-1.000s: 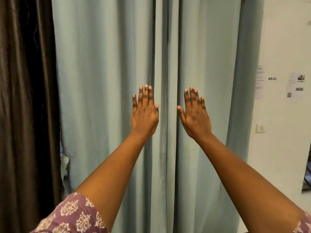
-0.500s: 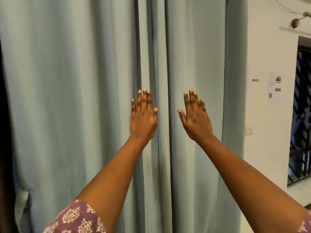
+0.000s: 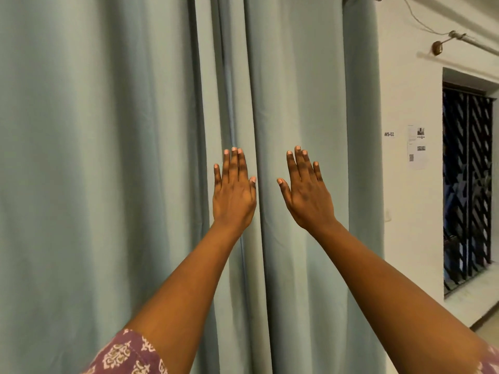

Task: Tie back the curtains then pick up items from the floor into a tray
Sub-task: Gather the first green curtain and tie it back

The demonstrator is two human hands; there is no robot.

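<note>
Just backs show: left hand [image 3: 234,197] and right hand [image 3: 307,197] raised flat, fingers straight, grasping nothing; curtains [image 3: 108,157] contact unclear, their tops cut off at 12 o'clock.

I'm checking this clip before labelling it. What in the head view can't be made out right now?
- Floor items and tray: out of the head view, below the frame's bottom edge.
- Palms of left hand and right hand: turned away, so contact with the curtains is unclear.
- What lies behind the curtains: covered by the fabric.
- Curtain tops: cut off by the upper edge.
- Wall notice: print too small to read.
</note>
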